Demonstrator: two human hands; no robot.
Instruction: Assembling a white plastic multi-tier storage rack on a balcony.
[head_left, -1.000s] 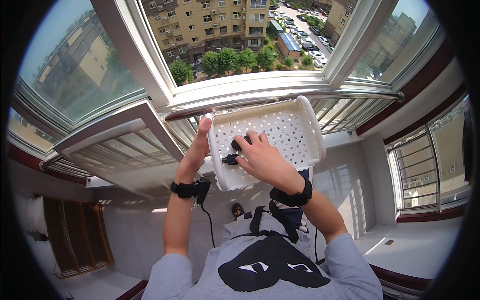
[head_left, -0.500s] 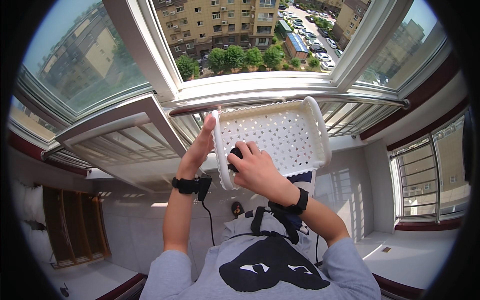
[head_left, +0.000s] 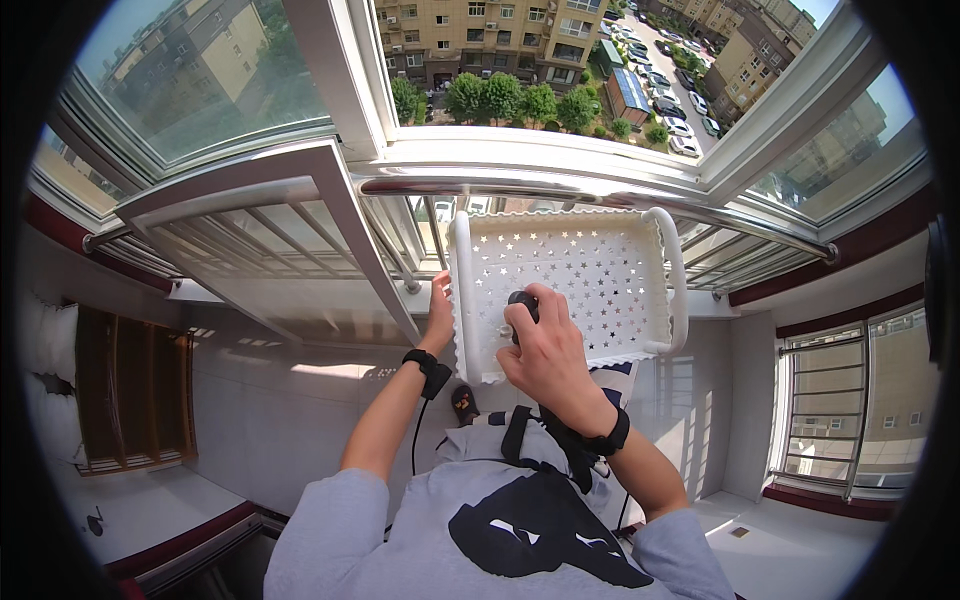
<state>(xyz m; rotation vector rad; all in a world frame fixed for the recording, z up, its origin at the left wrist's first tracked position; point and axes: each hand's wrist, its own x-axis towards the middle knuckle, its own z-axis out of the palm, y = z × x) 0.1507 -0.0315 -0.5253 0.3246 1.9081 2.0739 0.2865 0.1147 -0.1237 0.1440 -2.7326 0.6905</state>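
Note:
A white plastic basket with star-shaped holes, a scalloped rim and a rounded handle at each end is held up in front of me, beside the window railing. My left hand grips its left end, with the fingers partly hidden behind the wall. Inside the basket, my right hand is closed around a rounded black object. Most of that object is covered by my fingers, so its kind does not show. It is close to the perforated bottom; whether it touches cannot be made out.
Just beyond the basket runs a metal railing below an open window. A hinged window sash sticks into the room at left. A brown wooden shelf stands far left. Below is the tiled floor.
The black object and my right hand have moved right, from the basket's left end toward its middle. My left hand has slipped lower along the left end. The view has shifted slightly.

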